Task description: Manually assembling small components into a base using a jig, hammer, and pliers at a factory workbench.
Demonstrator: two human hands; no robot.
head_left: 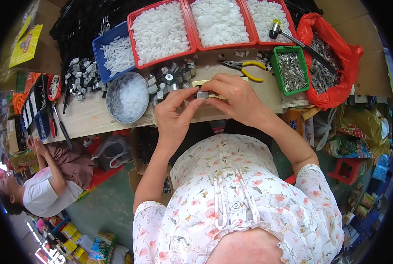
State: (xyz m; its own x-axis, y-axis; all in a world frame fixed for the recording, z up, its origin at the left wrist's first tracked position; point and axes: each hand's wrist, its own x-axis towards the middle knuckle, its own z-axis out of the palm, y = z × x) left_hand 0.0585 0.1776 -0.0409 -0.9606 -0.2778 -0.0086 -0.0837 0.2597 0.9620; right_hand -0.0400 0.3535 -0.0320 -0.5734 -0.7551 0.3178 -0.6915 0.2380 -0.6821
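Over the front of the wooden workbench (262, 97), both my hands meet at a small silvery-grey block-shaped part (202, 94). My left hand (175, 110) pinches its left side between thumb and forefinger. From the right, my right hand (235, 97) grips the same part with its fingers curled and thumb below. The fingers cover some of it, so its exact kind cannot be made out. Just beyond my left hand lies a heap of similar silver and black parts (170, 77). Yellow-handled pliers (251, 70) lie beyond my right hand.
Red trays (161, 33) of white plastic pieces line the back. A blue bin (114, 53), a round metal bowl (127, 97) and a green basket (291, 71) of metal pins stand nearby. A hammer (293, 39) lies beside a red bag (324, 66). Another person (51, 185) sits at left.
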